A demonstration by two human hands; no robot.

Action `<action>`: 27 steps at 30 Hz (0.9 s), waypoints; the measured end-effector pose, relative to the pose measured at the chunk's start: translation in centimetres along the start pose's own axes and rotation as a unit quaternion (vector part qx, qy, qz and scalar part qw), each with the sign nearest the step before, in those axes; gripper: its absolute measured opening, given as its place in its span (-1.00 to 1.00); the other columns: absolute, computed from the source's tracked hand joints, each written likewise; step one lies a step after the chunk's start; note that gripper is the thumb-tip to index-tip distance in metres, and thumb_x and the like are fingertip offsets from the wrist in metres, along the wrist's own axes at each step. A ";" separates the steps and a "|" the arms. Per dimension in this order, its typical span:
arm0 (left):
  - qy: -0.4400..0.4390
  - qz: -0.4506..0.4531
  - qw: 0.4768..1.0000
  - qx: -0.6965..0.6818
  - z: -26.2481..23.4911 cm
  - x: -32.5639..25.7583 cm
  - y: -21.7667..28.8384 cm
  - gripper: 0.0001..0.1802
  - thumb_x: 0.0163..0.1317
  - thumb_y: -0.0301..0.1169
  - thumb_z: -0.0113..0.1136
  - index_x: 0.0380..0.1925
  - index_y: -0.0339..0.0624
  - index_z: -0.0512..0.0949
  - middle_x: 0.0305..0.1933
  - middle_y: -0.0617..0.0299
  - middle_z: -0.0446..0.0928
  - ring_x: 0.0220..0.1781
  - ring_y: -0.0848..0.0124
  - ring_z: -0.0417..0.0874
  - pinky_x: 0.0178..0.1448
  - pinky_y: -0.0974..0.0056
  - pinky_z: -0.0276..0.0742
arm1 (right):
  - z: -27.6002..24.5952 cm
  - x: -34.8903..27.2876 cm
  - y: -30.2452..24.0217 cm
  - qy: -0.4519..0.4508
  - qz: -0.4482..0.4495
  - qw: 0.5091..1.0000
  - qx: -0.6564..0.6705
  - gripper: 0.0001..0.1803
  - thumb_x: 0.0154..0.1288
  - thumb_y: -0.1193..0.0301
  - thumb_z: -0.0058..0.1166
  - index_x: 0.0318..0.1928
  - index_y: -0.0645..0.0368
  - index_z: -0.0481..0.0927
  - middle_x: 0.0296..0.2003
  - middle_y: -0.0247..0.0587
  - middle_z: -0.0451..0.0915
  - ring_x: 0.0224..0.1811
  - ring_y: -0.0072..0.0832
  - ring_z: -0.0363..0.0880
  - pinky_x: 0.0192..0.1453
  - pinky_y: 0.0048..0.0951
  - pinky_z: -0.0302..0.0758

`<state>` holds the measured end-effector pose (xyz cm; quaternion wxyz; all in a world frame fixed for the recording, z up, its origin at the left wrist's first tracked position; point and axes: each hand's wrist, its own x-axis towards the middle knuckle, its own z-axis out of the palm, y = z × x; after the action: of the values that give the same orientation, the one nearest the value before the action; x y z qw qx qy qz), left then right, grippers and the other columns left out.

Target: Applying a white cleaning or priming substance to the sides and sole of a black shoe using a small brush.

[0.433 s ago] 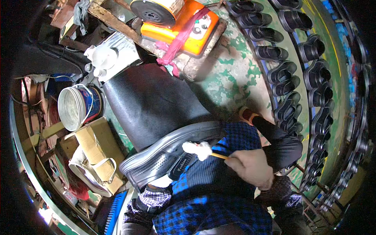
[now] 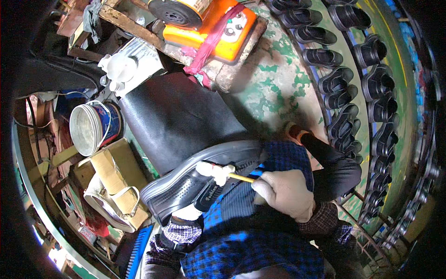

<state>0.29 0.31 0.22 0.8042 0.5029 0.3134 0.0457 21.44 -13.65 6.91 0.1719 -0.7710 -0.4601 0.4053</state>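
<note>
White cotton gloves cover both hands. The right hand (image 2: 285, 194) is clenched around the yellow stick of a brush (image 2: 222, 173) whose white, paste-laden tip rests against the upper rim of a black shoe (image 2: 195, 183); compared with the earlier view, the tip sits at almost the same spot on the rim and the shoe has not visibly shifted, so any change is slight. The left hand (image 2: 188, 213) is mostly hidden under the shoe, which it supports from below with the toe pointing to the person's lower left; whether its fingers are curled inside the opening cannot be told. The shoe lies over the person's lap, just in front of a black padded work surface (image 2: 181, 116). To the left stands a white bucket (image 2: 88, 128) with a blue outer wall, its pale inside showing no distinct contents. Below it, an open cardboard box (image 2: 114, 179) holds cloth-like material with a strap. Above, a white squeeze bottle (image 2: 118, 69) stands beside an orange machine (image 2: 209, 21). Rows of black soles (image 2: 353, 111) curve along the right.
</note>
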 end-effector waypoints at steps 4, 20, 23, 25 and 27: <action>0.041 -0.020 0.955 -0.295 1.9 0.5 2.5 -0.63 0.45 -0.25 0.07 0.00 -0.37 0.56 -0.03 0.03 0.63 0.02 0.25 0.63 0.21 0.18 0.52 | -0.6 -0.9 1.5 0.017 0.019 1.000 0.001 -0.63 0.36 0.04 0.16 -0.43 0.04 0.66 -0.60 -0.09 0.58 -0.57 -0.07 0.60 -0.45 -0.08 0.49; -0.006 -0.062 0.933 -0.355 0.3 -0.4 -0.7 -0.48 0.51 -0.18 -0.03 0.18 -0.49 0.40 0.20 -0.14 0.50 0.23 0.11 0.55 0.50 -0.04 0.30 | -0.8 0.3 0.4 0.008 -0.024 1.000 -0.016 -0.64 0.36 0.03 0.14 -0.41 0.02 0.66 -0.57 -0.12 0.59 -0.53 -0.09 0.62 -0.44 -0.14 0.48; -0.012 0.014 0.974 -0.225 1.0 0.1 0.5 -0.62 0.51 -0.20 -0.02 0.06 -0.30 0.49 0.03 -0.09 0.58 0.05 0.22 0.60 0.35 0.22 0.39 | -1.0 0.2 0.9 -0.003 -0.031 0.999 -0.044 -0.64 0.37 0.03 0.13 -0.40 0.01 0.66 -0.58 -0.13 0.59 -0.53 -0.09 0.61 -0.44 -0.14 0.48; -0.010 0.036 0.957 -0.286 1.4 0.0 0.9 -0.65 0.50 -0.17 -0.02 -0.02 -0.22 0.53 -0.03 -0.05 0.61 -0.01 0.27 0.61 0.30 0.28 0.40 | -1.3 -0.8 1.5 -0.005 -0.013 1.000 -0.023 -0.61 0.38 0.02 0.10 -0.44 0.03 0.61 -0.59 -0.14 0.57 -0.54 -0.08 0.60 -0.45 -0.11 0.46; -0.003 0.024 0.947 -0.320 1.6 -0.1 0.4 -0.64 0.50 -0.12 -0.03 -0.09 -0.19 0.55 -0.06 -0.01 0.62 -0.02 0.29 0.61 0.29 0.27 0.41 | -1.1 -1.0 1.7 0.007 -0.018 1.000 -0.005 -0.59 0.38 0.01 0.10 -0.47 0.04 0.58 -0.60 -0.14 0.56 -0.55 -0.08 0.58 -0.47 -0.09 0.44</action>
<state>1.20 -0.79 1.06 0.9224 0.2269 0.2676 0.1613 22.98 -15.25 6.95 0.1788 -0.7661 -0.4750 0.3944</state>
